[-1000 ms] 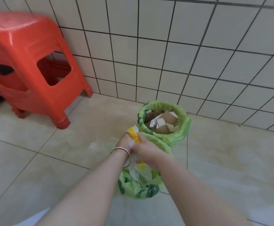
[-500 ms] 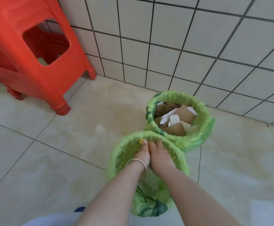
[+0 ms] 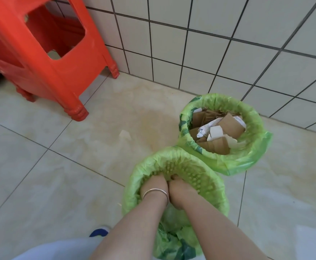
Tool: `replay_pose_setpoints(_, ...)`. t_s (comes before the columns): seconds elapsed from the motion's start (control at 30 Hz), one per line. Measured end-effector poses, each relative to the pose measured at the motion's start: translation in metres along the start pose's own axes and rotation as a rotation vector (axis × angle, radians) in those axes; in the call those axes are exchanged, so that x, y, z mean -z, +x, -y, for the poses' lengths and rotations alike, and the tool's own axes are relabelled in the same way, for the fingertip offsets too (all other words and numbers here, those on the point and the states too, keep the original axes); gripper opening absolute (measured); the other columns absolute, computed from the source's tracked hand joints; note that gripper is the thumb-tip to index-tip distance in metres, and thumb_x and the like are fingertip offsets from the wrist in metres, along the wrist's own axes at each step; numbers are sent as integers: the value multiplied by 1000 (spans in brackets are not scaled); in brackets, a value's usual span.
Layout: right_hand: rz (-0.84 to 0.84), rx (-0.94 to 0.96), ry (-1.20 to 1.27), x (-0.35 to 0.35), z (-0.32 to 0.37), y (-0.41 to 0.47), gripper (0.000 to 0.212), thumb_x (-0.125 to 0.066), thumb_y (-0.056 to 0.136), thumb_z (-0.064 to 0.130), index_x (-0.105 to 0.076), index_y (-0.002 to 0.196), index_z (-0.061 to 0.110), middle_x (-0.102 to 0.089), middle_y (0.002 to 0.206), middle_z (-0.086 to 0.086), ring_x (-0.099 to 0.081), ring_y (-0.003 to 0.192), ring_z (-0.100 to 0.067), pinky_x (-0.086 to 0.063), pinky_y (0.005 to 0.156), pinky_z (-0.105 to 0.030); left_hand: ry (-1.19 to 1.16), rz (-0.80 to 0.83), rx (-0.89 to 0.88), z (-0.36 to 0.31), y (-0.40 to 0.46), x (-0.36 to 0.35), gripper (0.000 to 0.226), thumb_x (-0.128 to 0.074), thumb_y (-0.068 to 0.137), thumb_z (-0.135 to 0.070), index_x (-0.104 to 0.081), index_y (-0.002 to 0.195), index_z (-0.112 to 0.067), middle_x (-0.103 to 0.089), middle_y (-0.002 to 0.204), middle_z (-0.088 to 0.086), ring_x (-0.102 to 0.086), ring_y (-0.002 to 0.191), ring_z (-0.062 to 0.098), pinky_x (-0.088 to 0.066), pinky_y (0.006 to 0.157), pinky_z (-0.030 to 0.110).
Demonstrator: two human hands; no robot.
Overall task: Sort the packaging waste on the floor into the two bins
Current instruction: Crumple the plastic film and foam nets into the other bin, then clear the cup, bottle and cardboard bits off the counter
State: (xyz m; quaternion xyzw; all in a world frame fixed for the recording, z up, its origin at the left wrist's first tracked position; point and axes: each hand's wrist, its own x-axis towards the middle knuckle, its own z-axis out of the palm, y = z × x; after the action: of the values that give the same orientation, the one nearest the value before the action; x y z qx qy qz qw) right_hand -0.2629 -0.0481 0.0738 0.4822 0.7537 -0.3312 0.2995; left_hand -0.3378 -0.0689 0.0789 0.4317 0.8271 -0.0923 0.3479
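No readable text, label or number shows, as far as visible.

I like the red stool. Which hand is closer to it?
The left hand, the one with the bracelet. Both hands are down in the near green bin, with the right hand touching it on the side away from the red stool.

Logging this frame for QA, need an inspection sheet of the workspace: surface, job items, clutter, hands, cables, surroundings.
Surface: beige tiled floor, a faint stain near its middle.
Job's things: far bin, green liner, holds cardboard pieces and white scraps. Near bin, green liner, contents hidden by the hands.
Clutter: nothing seen loose on the floor.
Hands: left hand, bracelet on the wrist, and right hand, side by side, pushed down into the near bin; grip cannot be told.
Cables: nothing seen.
Surroundings: red plastic stool at left, white tiled wall behind.
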Motion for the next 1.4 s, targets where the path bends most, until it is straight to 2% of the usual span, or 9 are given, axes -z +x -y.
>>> replay_pose_setpoints(0.13, -206, -21, -257, -2, 0, 2, 38, -38, 94, 14, -57, 127, 16, -30, 143, -5, -25, 133, -28, -36, 101, -41, -33, -41, -83, 1, 1, 3, 30, -35, 91, -11, -46, 119, -13, -61, 116, 14, -59, 108, 31, -46, 92, 39)
replay_pose_setpoints(0.23, -279, -92, -204, 4, 0, 0, 38, -32, 95, 6, -56, 125, 8, -41, 136, -9, -43, 125, -29, -41, 94, -38, -42, -1, -98, 0, 2, 1, 29, -39, 90, -9, -55, 114, -11, -63, 116, 14, -60, 108, 31, -47, 92, 37)
replay_pose_setpoints(0.43, 23, -94, -95, 2, -7, 1, 36, -42, 93, 6, -51, 128, 6, -56, 130, -13, -55, 119, -27, -46, 95, -33, 117, 313, -162, -5, -2, 5, 33, -44, 91, -9, -59, 120, -2, -60, 124, 17, -57, 115, 30, -46, 94, 33)
replay_pose_setpoints(0.6, 127, -91, -116, 2, -6, -7, 58, -52, 89, 7, -29, 142, 4, -51, 134, -14, -53, 122, -30, -46, 95, -35, 193, 435, -196, -6, -11, 2, 35, -43, 92, -8, -55, 124, 1, -56, 108, 13, -47, 87, 22, -42, 81, 33)
replay_pose_setpoints(0.7, -29, -150, -57, 12, -4, -21, 40, -43, 91, 4, -45, 131, 9, -54, 131, -11, -55, 119, -28, -48, 90, -35, 213, 334, -247, -9, -19, 11, 37, -45, 90, -7, -55, 126, -3, -58, 126, 16, -58, 103, 28, -45, 93, 34)
replay_pose_setpoints(0.87, -318, -199, -55, 37, 10, -60, 33, -35, 92, 4, -59, 115, 10, -62, 121, -9, -60, 111, -27, -44, 75, -29, 231, 111, -318, -6, -39, 39, 34, -47, 86, -8, -61, 116, -10, -64, 118, 14, -61, 107, 33, -50, 87, 36)
replay_pose_setpoints(1.07, -412, -180, 104, 46, 37, -109, 28, -39, 92, 20, -58, 113, 14, -61, 116, -7, -60, 103, -27, -41, 71, -27, 196, -94, -386, 27, -82, 75, 33, -48, 88, -21, -59, 119, -21, -61, 122, 6, -59, 111, 30, -50, 90, 36)
replay_pose_setpoints(1.2, -460, -113, 253, 50, 63, -141, 16, -38, 92, 21, -52, 87, 15, -55, 84, -5, -51, 78, -25, -41, 65, -25, 99, -191, -380, 62, -105, 118, 32, -48, 85, -26, -61, 115, -25, -63, 121, 2, -59, 112, 28, -49, 94, 34)
replay_pose_setpoints(1.4, -587, -40, 308, 78, 128, -175, 29, -42, 88, 23, -64, 106, 15, -64, 99, -9, -60, 89, -28, -47, 71, -27, -137, -302, -352, 110, -137, 187, 26, -53, 86, -25, -63, 109, -23, -64, 120, 4, -58, 112, 27, -48, 96, 32)
